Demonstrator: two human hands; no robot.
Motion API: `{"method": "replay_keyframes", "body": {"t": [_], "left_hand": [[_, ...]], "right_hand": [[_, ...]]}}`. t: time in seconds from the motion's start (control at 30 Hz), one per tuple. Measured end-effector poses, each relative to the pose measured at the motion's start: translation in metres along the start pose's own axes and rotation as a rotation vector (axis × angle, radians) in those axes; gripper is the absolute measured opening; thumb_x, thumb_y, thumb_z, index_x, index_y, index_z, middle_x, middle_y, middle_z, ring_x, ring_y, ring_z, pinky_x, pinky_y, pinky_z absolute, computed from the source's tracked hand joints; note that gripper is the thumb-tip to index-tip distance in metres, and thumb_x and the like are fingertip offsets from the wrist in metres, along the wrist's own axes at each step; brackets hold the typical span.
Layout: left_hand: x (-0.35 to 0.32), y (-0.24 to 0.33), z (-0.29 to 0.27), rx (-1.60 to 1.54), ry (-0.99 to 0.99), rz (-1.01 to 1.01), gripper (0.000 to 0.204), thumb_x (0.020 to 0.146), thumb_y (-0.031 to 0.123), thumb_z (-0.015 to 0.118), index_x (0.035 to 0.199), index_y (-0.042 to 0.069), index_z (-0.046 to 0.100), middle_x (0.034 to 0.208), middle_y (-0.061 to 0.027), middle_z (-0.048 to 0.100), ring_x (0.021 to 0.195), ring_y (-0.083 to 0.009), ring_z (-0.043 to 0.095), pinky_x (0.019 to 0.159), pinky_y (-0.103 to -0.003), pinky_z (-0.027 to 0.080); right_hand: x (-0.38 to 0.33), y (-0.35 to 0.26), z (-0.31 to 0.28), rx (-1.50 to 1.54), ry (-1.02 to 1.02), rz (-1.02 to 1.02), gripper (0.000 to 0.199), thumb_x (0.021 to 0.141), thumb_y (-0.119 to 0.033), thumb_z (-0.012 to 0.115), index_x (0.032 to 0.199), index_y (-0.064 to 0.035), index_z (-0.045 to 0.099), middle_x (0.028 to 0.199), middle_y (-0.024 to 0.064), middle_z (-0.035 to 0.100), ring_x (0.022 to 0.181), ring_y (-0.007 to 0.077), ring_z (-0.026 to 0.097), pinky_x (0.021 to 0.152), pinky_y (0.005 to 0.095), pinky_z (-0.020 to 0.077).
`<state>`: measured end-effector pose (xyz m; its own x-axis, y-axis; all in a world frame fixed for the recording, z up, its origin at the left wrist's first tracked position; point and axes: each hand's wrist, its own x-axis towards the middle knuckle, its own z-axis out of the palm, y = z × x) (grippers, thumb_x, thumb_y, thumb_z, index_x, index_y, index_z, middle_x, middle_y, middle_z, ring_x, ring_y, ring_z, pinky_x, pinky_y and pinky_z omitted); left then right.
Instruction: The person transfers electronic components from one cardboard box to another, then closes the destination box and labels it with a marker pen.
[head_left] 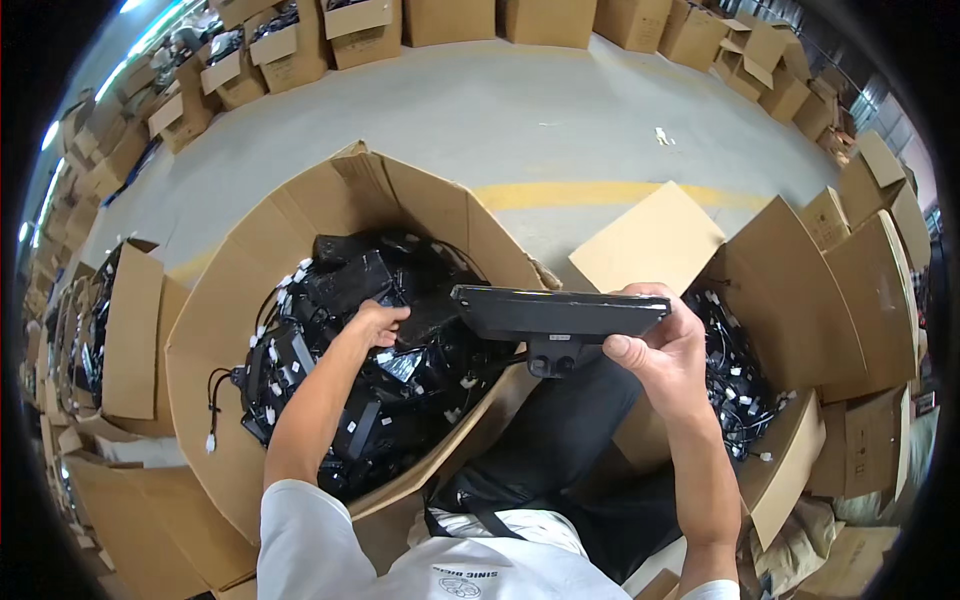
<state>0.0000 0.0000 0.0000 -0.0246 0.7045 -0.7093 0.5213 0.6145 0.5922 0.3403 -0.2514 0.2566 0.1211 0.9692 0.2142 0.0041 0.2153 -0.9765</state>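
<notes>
A: grip status?

B: right grip (668, 350) is clamped on the right end of a flat black device (555, 314), thumb on the near side, fingers round the far edge

A: and left?

B: left grip (380, 324) is down among the black parts (365, 430), fingers curled; can't tell if it's pinching anything

A: where's the device exactly?

B: held up in front of the person, above the dark trousers (560, 420), seen nearly edge-on, bracket (552, 356) on its underside, left end overlapping the big carton (235, 290) in view

A: what's in that carton?

B: black parts heaped up, cables with white plugs, a shiny clear bag (402, 362) near the left grip

A: further out?

B: right-hand carton (795, 290) with black cables (735, 375) and more white plugs, a flap (645, 238) folded out beside it; ahead, grey floor (470, 110) with a yellow stripe (620, 194), then a row of cartons (450, 22) along the far side
</notes>
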Motion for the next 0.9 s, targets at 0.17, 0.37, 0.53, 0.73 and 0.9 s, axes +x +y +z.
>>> {"method": "replay_keyframes", "body": {"t": [0.17,0.37,0.53,0.73,0.9], "left_hand": [[0.034,-0.039,0.019,0.140,0.295,0.178,0.075,0.065,0.034,0.093,0.114,-0.014,0.063,0.123,-0.0271,0.065,0.106,-0.0368,0.067,0.089,-0.043,0.055],[0.015,-0.040,0.051,-0.706,-0.016,0.154,0.055,0.076,0.016,0.087,0.117,-0.009,0.061,0.112,-0.0196,0.067,0.100,-0.0292,0.067,0.088,-0.042,0.054],[-0.148,0.041,0.018,-0.593,-0.052,0.683,0.032,0.082,0.003,0.080,0.111,-0.003,0.066,0.099,-0.0096,0.071,0.086,-0.0159,0.067,0.080,-0.030,0.056],[-0.294,0.110,0.039,-0.850,-0.355,0.862,0.032,0.106,0.031,0.052,0.114,0.002,0.063,0.103,-0.0049,0.068,0.093,-0.0133,0.064,0.085,-0.029,0.054],[-0.301,0.107,0.061,-0.805,-0.393,0.900,0.054,0.106,0.053,0.038,0.122,0.005,0.057,0.109,-0.0073,0.066,0.102,-0.0187,0.064,0.091,-0.035,0.054]], "right_hand": [[0.006,0.008,0.008,0.153,-0.019,0.083,0.043,0.084,-0.015,0.083,0.117,0.0016,0.062,0.104,0.0049,0.068,0.093,0.0105,0.063,0.080,0.0250,0.0540],[-0.002,0.036,0.023,0.237,-0.048,0.172,0.042,0.084,-0.024,0.084,0.114,-0.0015,0.064,0.099,0.0005,0.067,0.091,0.0086,0.061,0.082,0.0245,0.0517],[-0.008,0.027,0.012,0.290,-0.005,0.187,0.046,0.085,-0.021,0.083,0.120,0.0007,0.063,0.101,0.0021,0.068,0.093,0.0094,0.063,0.086,0.0263,0.0520],[0.015,0.030,0.044,0.656,0.191,0.060,0.045,0.092,-0.022,0.076,0.126,0.0015,0.058,0.112,0.0045,0.066,0.103,0.0116,0.060,0.094,0.0289,0.0486],[0.000,0.034,0.051,0.319,0.422,-0.133,0.055,0.093,-0.027,0.075,0.133,0.0027,0.053,0.116,0.0070,0.062,0.106,0.0146,0.058,0.096,0.0291,0.0471]]}}
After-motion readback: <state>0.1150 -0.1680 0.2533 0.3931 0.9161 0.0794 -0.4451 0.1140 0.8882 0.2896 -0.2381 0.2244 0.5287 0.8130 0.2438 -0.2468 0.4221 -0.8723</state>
